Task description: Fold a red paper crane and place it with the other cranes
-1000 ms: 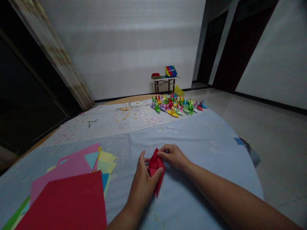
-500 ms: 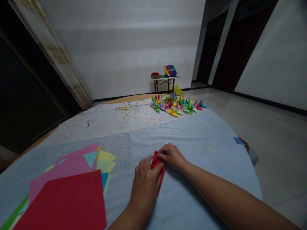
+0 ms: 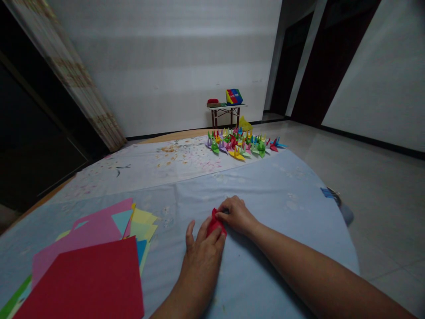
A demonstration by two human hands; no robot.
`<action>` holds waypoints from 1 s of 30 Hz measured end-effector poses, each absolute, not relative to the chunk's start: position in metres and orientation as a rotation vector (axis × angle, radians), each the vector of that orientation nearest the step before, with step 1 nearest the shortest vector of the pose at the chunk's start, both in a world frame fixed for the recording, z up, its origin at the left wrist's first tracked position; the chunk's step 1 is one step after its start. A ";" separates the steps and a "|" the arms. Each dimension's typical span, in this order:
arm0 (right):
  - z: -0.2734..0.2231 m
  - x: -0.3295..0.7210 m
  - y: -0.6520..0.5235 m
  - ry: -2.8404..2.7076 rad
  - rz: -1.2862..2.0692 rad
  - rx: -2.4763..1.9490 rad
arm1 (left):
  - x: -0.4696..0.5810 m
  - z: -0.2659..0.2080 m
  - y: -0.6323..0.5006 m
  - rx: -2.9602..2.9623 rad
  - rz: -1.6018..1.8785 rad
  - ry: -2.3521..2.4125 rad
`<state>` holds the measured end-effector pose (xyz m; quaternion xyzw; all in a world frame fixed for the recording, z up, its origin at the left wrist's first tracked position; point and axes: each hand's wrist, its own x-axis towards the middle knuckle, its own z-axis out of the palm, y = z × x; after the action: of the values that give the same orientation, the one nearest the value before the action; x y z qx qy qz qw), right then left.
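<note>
A small piece of folded red paper (image 3: 214, 227) lies on the blue tablecloth between my hands, its upper end narrowed to a point. My left hand (image 3: 202, 257) holds its lower part against the table, thumb and nearer fingers on the paper, outer fingers spread away to the left. At the upper tip, my right hand (image 3: 235, 215) pinches the paper between thumb and forefinger. The fingers cover much of the folds. To the left lies a stack of coloured paper sheets, a red sheet (image 3: 86, 279) on top and pink sheets (image 3: 93, 237) beneath.
Several folded paper cranes (image 3: 237, 144) crowd the far right of the round table, whose blue tablecloth (image 3: 272, 195) adjoins a white flowered cloth (image 3: 142, 161). Behind, a small folding table (image 3: 226, 108) bears a multicoloured box (image 3: 234, 96). Pale yellow sheets (image 3: 144, 221) stick out from the stack.
My left hand has shifted its hold: its outer fingers have spread and lifted, and it covers the paper's lower end. My right hand stays at the tip. The view has shifted slightly.
</note>
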<state>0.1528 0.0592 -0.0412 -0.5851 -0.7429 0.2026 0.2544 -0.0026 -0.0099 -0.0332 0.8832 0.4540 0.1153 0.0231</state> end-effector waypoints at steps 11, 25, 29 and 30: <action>-0.042 0.153 0.060 -2.015 0.557 -1.593 | 0.001 -0.021 -0.011 2.691 0.230 1.423; -0.044 0.158 0.067 -1.950 0.788 -1.426 | -0.004 -0.030 -0.010 2.619 0.306 1.460; -0.045 0.162 0.071 -1.955 0.862 -1.355 | -0.005 -0.030 -0.011 2.608 0.300 1.453; -0.045 0.163 0.072 -1.964 0.885 -1.327 | -0.005 -0.030 -0.010 2.608 0.296 1.454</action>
<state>0.1633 0.0724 -0.0454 -0.5002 -0.7403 0.3336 0.3008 -0.0049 -0.0105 -0.0297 0.8670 0.4833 0.0985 0.0705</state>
